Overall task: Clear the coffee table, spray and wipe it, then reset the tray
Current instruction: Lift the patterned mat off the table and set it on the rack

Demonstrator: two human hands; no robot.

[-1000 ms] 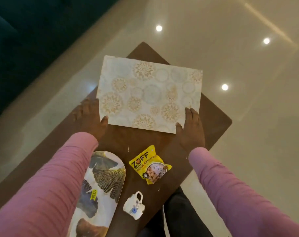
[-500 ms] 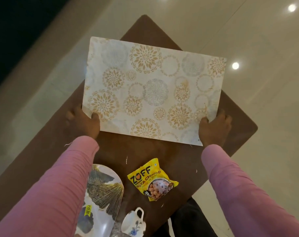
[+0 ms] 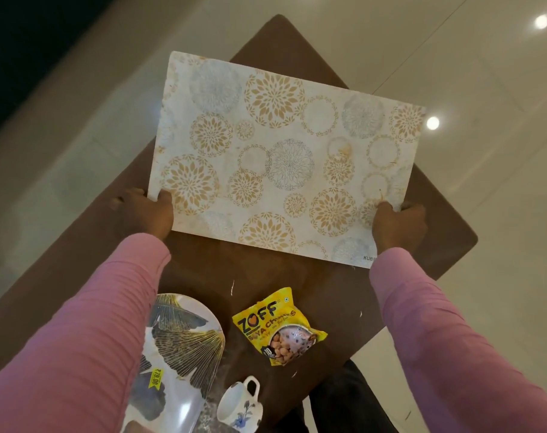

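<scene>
— Gripping what, the left hand (image 3: pixel 144 214)?
— The mat's (image 3: pixel 275 157) near left corner, pinched with the thumb on top. The right hand (image 3: pixel 397 223) pinches the near right corner the same way.
— Why both corners?
— I'd judge the mat is thin and would sag or fold from one hand, and two corners hold it flat. Its near edge is raised over the far half of the table (image 3: pixel 437 245). Whether the far edge touches the wood I cannot tell.
— And nearer?
— Tray (image 3: pixel 184 348) at the left, partly under the left sleeve. Cup (image 3: pixel 239 404) just beside it. Packet (image 3: pixel 278 326) further right, apart from both. All rest on the table, among pale flecks.
— How far along?
— Early, I think. The mat goes first, and three things wait before any spraying.
</scene>
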